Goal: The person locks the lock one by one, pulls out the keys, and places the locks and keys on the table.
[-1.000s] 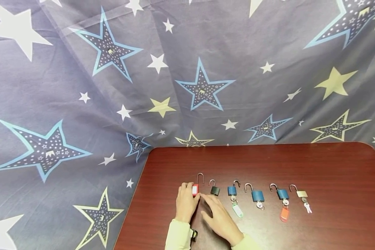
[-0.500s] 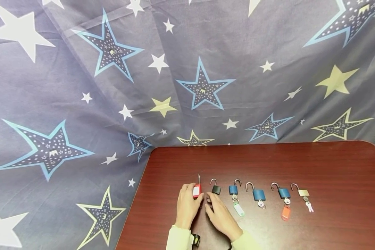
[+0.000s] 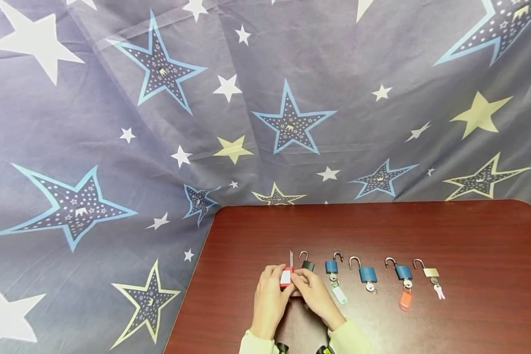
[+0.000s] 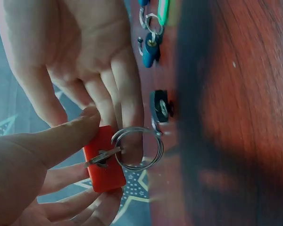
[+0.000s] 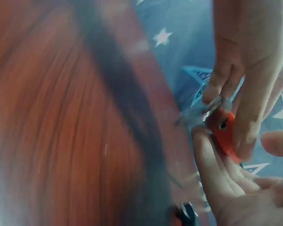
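Observation:
A red padlock (image 3: 285, 278) with a white label is held by my left hand (image 3: 267, 297), its long shackle raised and seen edge-on. The left wrist view shows the thumb and fingers around the red body (image 4: 106, 174). A key (image 4: 104, 157) sits in its keyhole, with wire key rings (image 4: 161, 149) hanging from it. My right hand (image 3: 316, 295) has come up against the lock's right side, fingers extended and holding nothing between thumb and fingers. Just beyond the right fingertips lies a black padlock (image 3: 308, 266), shackle open.
To the right lie more open padlocks in a row: a small blue one (image 3: 331, 267) with a green tag (image 3: 339, 295), a larger blue one (image 3: 368, 274), another blue one (image 3: 403, 272) with an orange tag (image 3: 405, 300), and a brass one (image 3: 431, 272). A star-patterned cloth (image 3: 230, 113) hangs behind the table (image 3: 358, 226).
My left hand has carried the red padlock a little to the right and turned it, so its shackle now shows edge-on. The right hand has closed the gap to the lock.

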Available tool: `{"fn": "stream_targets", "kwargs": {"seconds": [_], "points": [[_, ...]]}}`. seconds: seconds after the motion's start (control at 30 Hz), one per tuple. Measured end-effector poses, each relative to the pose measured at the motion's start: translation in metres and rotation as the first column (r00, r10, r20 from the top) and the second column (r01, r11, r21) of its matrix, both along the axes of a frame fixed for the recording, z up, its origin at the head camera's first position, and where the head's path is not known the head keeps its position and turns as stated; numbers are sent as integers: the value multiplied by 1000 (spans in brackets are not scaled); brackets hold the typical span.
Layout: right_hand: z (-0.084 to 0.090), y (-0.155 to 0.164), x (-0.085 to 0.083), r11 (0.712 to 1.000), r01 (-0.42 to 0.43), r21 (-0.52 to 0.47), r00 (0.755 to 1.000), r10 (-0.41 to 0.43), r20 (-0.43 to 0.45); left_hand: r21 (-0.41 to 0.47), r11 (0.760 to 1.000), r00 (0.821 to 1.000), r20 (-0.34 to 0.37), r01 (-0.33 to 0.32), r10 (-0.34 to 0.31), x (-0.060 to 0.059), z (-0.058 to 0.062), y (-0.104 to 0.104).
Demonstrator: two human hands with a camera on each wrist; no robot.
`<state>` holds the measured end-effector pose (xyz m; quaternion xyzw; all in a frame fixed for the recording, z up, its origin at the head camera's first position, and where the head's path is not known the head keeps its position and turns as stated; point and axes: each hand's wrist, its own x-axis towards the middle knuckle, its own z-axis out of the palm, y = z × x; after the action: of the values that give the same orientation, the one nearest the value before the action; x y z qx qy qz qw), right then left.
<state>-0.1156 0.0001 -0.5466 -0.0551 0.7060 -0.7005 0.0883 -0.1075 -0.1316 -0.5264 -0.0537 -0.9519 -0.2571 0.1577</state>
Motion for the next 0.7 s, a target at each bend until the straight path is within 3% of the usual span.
{"fn": "stream_targets", "kwargs": {"seconds": [0.13, 0.33, 0.53, 0.7], "points": [[2, 0, -1, 995, -5, -95, 996, 13, 85, -18, 1000, 1000, -9, 15, -15, 3, 4, 1], [2, 2, 0, 996, 21, -84, 994, -12, 108, 3, 995, 995, 9, 104, -104, 4, 9, -5], [7, 5, 4, 996, 48, -72, 992, -39, 120, 78, 966, 963, 97, 245, -252, -4, 19, -22], [12, 7, 6, 995, 35, -92, 997, -28, 78, 73, 958, 929, 233, 277, -286, -10, 28, -31]]}}
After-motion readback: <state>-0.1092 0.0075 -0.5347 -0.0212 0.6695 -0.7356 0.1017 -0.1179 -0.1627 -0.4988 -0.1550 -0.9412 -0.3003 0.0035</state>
